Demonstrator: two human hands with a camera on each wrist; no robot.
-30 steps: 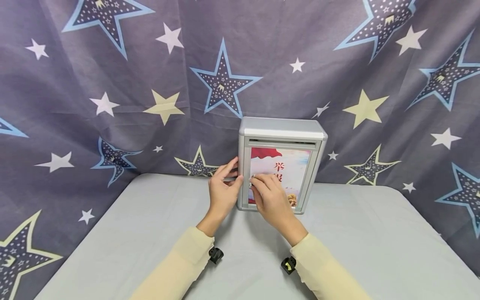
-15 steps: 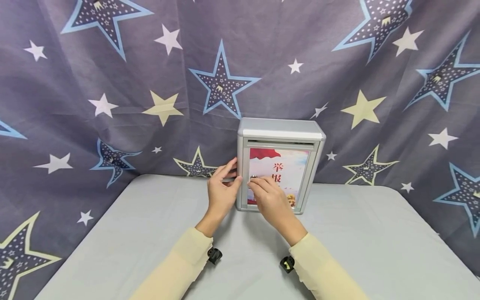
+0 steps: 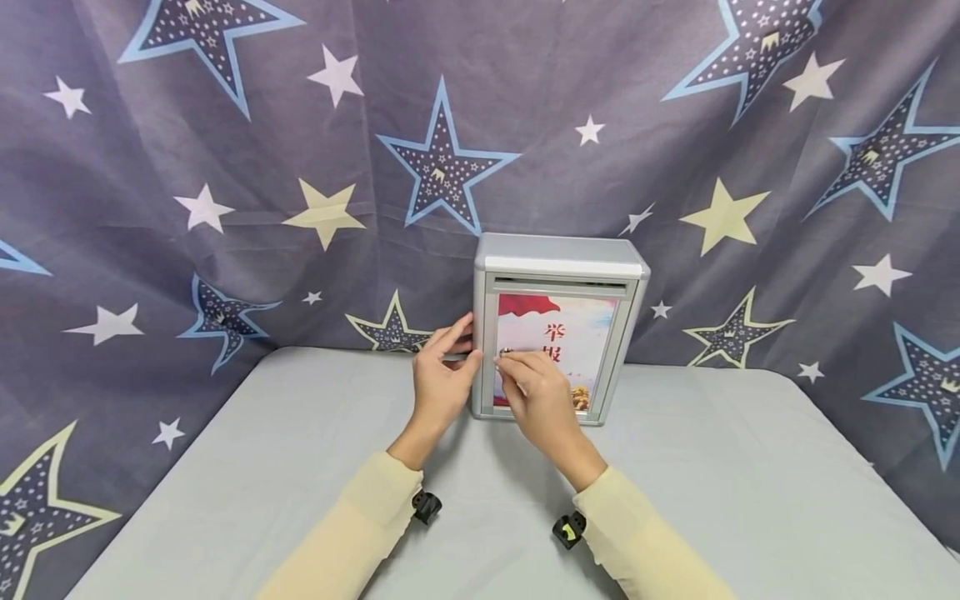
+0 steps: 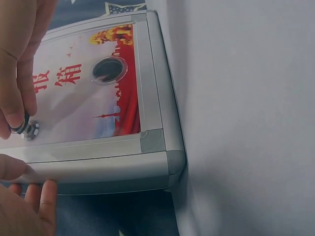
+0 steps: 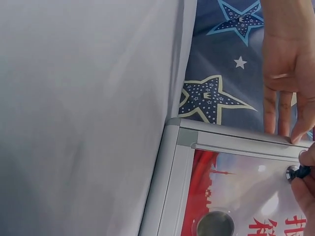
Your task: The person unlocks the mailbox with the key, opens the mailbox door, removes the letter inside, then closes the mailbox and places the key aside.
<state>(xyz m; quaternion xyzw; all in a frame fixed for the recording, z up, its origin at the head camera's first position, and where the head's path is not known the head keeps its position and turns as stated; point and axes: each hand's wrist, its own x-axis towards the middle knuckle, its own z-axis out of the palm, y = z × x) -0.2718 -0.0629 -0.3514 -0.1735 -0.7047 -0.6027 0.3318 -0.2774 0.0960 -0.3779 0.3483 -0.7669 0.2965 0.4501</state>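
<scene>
A silver-framed metal box [image 3: 555, 247] stands upright at the back of the table, with a slot near its top and a printed front panel with red characters. My right hand [image 3: 543, 404] pinches a dark-headed key [image 4: 20, 124] at the small chrome lock [image 4: 31, 131] on the panel's left side. In the right wrist view the key [image 5: 303, 171] lines up with the lock [image 5: 291, 173]. My left hand [image 3: 441, 379] rests against the box's left side, its fingers fairly straight along the side wall and its thumb at the front edge.
A grey-white cloth covers the table [image 3: 720, 475]. Directly behind the box hangs a dark curtain [image 3: 555, 183] printed with stars. Low on the front panel is a round dark window [image 4: 109, 70]. Black wrist cameras [image 3: 426, 507] sit at both cuffs.
My right fingers have shifted and turned slightly at the lock, so more of the lock shows above the fingertips. The left hand and the box keep their places; the head view drifts slightly.
</scene>
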